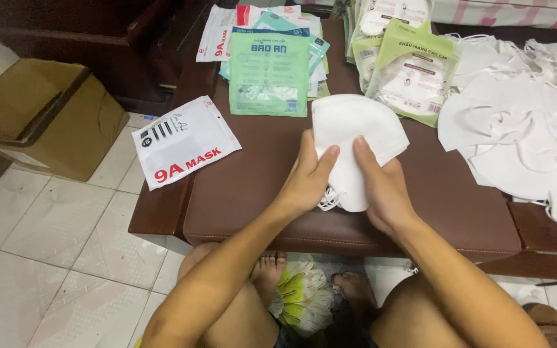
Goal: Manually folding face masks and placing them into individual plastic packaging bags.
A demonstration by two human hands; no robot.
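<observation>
Both hands on one folded white fabric face mask (356, 132), held just above the brown padded tabletop (253, 187) near its front edge. Left hand (307, 180) and right hand (381, 190) are closed on its lower end, thumbs on top and fingers underneath, likely pinching it flat so the fold stays aligned; the ear loops bunch out below between the palms. Loose pile of similar white masks (517, 138) sits to the right, within reach of the right hand. Empty packaging is staged at the back: green flat pouch (269, 74) centre, light green pouches with white mask pictures (410, 71) beside it. One white pouch with red and black print (185, 140) overhangs the left edge. Brown cardboard box (46, 116) on the tiled floor, well apart to the left.
</observation>
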